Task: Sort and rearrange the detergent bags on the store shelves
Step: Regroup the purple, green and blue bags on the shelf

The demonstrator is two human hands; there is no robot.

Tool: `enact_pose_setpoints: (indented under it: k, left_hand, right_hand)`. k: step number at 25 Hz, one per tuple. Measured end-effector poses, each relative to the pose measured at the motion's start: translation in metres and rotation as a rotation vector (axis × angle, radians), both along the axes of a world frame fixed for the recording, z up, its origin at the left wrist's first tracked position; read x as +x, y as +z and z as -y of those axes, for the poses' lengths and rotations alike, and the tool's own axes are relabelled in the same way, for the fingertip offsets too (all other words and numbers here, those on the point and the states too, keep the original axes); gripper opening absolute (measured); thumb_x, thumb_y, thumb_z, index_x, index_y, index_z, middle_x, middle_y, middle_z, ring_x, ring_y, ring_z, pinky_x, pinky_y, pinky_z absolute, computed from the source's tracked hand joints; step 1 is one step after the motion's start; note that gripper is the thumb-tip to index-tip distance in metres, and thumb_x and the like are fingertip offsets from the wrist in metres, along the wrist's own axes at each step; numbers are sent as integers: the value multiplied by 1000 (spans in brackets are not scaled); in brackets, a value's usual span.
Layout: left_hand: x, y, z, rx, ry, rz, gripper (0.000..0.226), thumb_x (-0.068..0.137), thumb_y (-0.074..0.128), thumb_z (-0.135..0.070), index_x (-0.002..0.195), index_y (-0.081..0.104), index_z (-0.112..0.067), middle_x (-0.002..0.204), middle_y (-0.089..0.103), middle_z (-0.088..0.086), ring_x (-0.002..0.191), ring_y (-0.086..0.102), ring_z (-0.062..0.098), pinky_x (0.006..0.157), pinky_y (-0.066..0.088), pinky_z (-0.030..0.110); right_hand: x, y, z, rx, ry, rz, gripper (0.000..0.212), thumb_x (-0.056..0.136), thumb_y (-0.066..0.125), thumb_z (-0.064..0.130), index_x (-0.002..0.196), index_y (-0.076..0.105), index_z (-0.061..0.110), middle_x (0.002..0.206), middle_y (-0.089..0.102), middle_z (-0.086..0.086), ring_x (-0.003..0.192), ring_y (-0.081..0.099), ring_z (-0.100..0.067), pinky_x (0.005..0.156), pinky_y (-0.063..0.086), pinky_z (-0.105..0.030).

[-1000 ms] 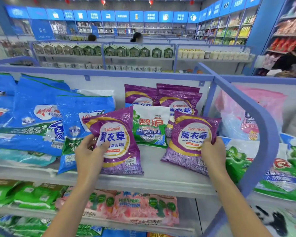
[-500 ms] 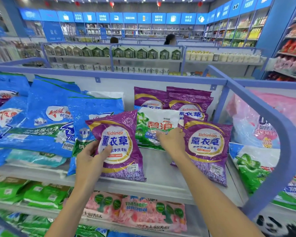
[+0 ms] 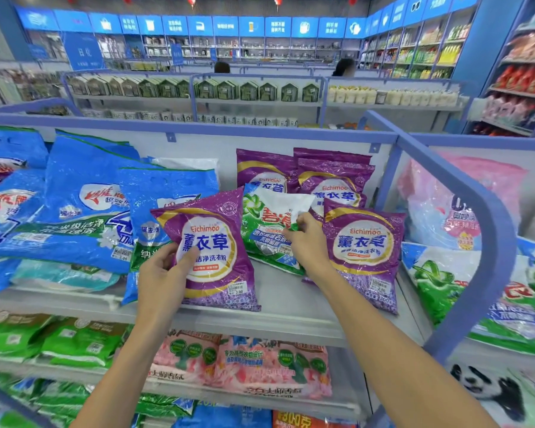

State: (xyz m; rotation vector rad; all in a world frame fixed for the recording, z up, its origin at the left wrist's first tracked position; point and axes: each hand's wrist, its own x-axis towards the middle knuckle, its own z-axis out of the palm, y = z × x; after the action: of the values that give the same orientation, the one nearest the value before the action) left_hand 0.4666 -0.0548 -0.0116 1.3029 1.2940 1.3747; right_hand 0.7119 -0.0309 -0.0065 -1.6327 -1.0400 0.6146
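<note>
Gripped in the left hand (image 3: 164, 273), thumb across its face, is a purple bag (image 3: 212, 251), held upright at the front of the shelf (image 3: 291, 307). Right hand (image 3: 306, 242) pinches the edge of the green-and-white bag (image 3: 269, 223) lying between the purple ones; fingers closed on its film.

Position of stock: a second purple bag (image 3: 365, 254) stands unheld just right of the right hand, leaning back. Two further purple bags (image 3: 303, 177) stand against the back panel. Blue bags (image 3: 84, 217) are heaped untidily to the left, overlapping one another.

Assessment: sorting is part done. Purple stock is gathered in one bay, but the green-and-white bag sits among it and appears misplaced; similar green packs (image 3: 439, 291) lie in the bay to the right. Remaining, in my judgement: remove the stray, set down the held purple bag, straighten the blue heap.
</note>
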Motion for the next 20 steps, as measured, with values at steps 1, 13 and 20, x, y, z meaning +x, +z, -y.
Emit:
enact_pose_setpoints:
  k: [1,13,20]
  left_hand:
    - [0,1,0,-5,8,12,8,93,72,-32,96,72,-25,88,78,-10,81,73,11,71,57,33]
    - [36,3,-4,-75,-5,186,8,87,79,-22,92,74,-24,93,78,-1,92,75,24,88,59,51]
    - [48,0,-2,-65,13,189,17,87,79,-24,102,72,-21,98,75,-3,89,73,18,85,58,38]
  right_hand:
    - [-1,3,5,6,-9,24,14,97,65,14,95,51,12,94,66,-7,85,65,-31,68,48,-44]
    - [14,30,155,441,-154,22,36,92,74,10,84,49,35,73,59,24,75,51,3,67,40,-14]
    - [40,32,228,491,-176,-269,24,86,75,-1,90,58,16,83,72,-21,81,64,-17,74,54,-29]
